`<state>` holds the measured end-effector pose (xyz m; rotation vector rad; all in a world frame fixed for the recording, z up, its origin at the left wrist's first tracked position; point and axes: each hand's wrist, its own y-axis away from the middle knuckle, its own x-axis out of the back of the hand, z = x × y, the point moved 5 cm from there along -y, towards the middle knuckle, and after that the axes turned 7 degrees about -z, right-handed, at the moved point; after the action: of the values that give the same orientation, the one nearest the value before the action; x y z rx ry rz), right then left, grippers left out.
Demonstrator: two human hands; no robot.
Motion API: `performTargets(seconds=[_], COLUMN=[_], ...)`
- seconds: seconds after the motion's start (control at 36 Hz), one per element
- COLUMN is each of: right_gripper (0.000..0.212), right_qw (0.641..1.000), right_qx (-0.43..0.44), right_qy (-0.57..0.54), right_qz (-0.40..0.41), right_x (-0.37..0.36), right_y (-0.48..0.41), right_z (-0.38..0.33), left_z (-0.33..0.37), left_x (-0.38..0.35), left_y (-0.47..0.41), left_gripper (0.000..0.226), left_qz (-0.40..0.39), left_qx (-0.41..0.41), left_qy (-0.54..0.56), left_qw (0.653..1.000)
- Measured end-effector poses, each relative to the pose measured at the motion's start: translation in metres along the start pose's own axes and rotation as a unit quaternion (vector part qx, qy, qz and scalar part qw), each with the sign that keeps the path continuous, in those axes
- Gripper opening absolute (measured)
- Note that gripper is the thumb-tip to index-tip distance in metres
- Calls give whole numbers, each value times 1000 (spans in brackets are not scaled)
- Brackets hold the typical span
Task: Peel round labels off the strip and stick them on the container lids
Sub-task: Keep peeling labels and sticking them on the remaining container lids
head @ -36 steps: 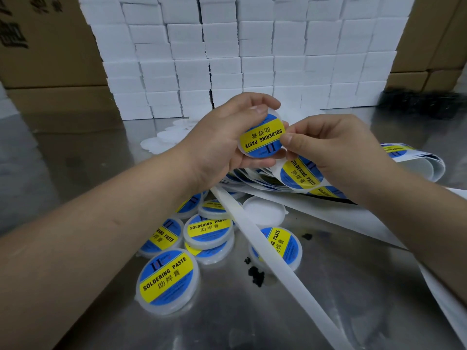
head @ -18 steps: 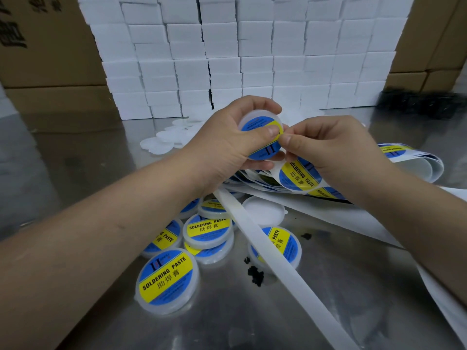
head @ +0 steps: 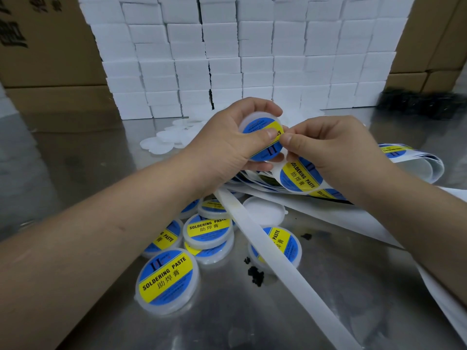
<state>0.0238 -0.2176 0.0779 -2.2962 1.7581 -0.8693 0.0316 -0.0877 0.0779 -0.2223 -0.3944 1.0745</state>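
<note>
While my left hand [head: 222, 150] grips the lid [head: 250, 118], thumb pressing its label [head: 271, 150], my right hand [head: 336, 152], at three o'clock, pinches the label's edge with curled fingers [head: 290, 142].

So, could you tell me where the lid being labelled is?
Centre of the head view: the left hand grips the lid above the label strip, the right hand pinching its right edge.

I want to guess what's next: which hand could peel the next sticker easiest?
Likely right. The right hand sits above the next blue-and-yellow round label while the left hand grips the labelled white plastic lid.
</note>
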Motion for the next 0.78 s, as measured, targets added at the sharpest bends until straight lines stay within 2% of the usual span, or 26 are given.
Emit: performTargets(seconds=[0.78], right_gripper=[17], right_qw=[999], right_qx=[-15], right_qy=[32], right_qz=[11], right_x=[1], right_y=[1], right_z=[1], left_z=[1], left_x=[-2], left_y=[2], left_gripper=[25], left_qz=[7], left_qx=[12], left_qy=[-32], left_qw=[999])
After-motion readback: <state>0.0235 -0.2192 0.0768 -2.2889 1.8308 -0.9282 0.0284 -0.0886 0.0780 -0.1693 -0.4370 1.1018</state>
